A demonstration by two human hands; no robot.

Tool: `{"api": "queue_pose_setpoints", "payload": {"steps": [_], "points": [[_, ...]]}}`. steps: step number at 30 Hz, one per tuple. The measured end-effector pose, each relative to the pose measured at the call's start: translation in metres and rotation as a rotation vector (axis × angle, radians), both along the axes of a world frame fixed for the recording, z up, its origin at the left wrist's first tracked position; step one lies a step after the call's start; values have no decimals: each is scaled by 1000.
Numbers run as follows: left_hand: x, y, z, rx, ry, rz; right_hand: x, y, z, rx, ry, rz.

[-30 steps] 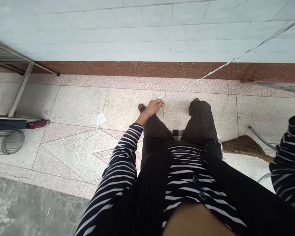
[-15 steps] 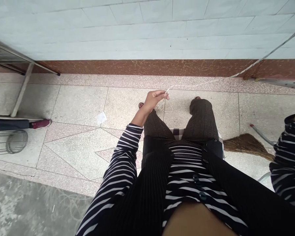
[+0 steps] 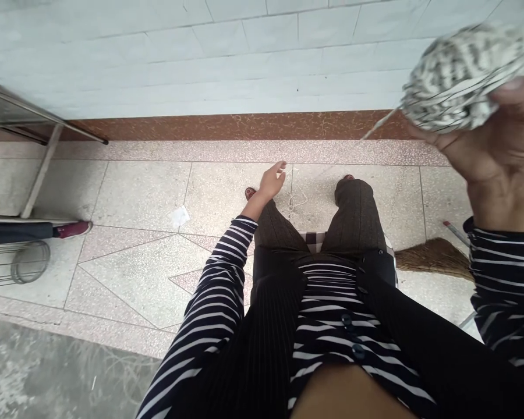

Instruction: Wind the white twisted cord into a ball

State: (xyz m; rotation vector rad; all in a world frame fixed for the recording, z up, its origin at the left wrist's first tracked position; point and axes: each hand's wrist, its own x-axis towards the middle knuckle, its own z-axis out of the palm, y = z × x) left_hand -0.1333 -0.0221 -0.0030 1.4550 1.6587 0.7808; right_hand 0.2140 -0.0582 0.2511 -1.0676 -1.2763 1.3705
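At the upper right, my right hand [image 3: 502, 139] is closed round a grey-and-white ball of yarn [image 3: 467, 78], its fingers partly hidden behind it. A short stretch of strand [image 3: 382, 123] runs from the ball down to the left and fades from sight against the floor. My left hand [image 3: 273, 180] is above the floor by my left foot, thumb and forefinger slightly apart, with nothing visible gripped. Just right of its fingertips, a thin loose white yarn end [image 3: 297, 198] shows in loops against the tiles.
A straw broom [image 3: 434, 258] lies on the right beside my leg. To the left are a metal-legged table [image 3: 48, 163], another person's shoe [image 3: 73, 229] and a wire rack [image 3: 30, 262]. A white paper scrap [image 3: 180, 216] is on the floor. The tiled wall [image 3: 244, 70] rises ahead.
My right hand has come into view with the yarn ball. My left hand has loosened its pinch on the yarn and moved slightly down and left. The strand is no longer stretched taut.
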Motion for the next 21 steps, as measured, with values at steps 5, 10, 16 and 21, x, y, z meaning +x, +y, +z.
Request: {"api": "queue_pose_setpoints", "payload": {"steps": [5,10,16,21], "points": [[67,9,21,189,-323,-285,-35,11,-26,-148,113,32],[117,16,33,218,-458,-444,-44,14,-37,-193,206,57],[120,-2,22,104,-504,-536,-40,9,-31,-207,209,-6],[100,-13,1,16,-451,-425,-34,13,-35,-200,204,-118]]}}
